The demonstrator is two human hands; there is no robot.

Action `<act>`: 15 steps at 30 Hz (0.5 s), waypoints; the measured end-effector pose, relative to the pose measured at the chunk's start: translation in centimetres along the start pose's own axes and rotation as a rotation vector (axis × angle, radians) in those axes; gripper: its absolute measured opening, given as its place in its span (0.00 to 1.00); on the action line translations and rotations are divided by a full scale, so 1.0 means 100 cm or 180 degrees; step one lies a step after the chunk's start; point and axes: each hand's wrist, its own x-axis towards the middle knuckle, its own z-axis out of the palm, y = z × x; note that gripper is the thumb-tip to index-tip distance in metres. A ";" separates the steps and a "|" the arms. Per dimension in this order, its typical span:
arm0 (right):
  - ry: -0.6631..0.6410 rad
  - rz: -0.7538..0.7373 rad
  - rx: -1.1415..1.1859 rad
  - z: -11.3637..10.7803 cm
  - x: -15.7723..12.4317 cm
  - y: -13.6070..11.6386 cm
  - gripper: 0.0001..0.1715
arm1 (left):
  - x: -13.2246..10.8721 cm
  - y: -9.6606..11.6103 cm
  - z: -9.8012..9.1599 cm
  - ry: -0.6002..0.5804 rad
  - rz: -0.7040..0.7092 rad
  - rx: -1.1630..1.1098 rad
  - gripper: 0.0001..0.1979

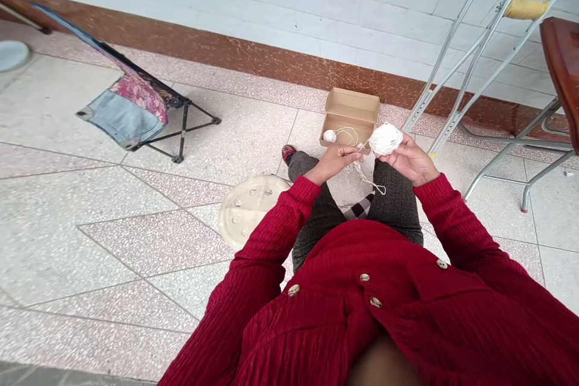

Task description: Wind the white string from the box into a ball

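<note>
In my right hand (409, 160) is a large ball of white yarn (386, 139), gripped from its right side and held above my knee. My left hand (338, 161) pinches a loose white strand (360, 170) just left of the ball. Part of that strand dangles below the fingers in a tangled loop. Beyond my hands an open cardboard box (353, 102) lies on the floor with its lid folded back. Inside it sit a smaller white yarn ball (330, 136) and a curl of loose yarn.
A folding fabric chair (136, 111) stands at the left. By my left leg is a round, cream plastic stool top (230, 211). Metal crutches (470, 60) lean against the tiled wall (316, 0), beside a brown chair (561, 66) at the right.
</note>
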 end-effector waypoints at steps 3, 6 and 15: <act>0.0164 -0.0139 -0.0161 0.002 0.005 -0.003 0.33 | -0.003 0.002 0.002 0.0071 0.0055 -0.0262 0.19; 0.0258 -0.0231 -0.0267 0.004 0.005 -0.003 0.33 | -0.005 0.003 0.003 0.0252 0.0065 -0.0382 0.19; 0.0579 -0.0322 -0.0152 0.004 -0.003 -0.004 0.27 | -0.004 -0.012 0.000 0.1167 -0.0394 -0.1325 0.16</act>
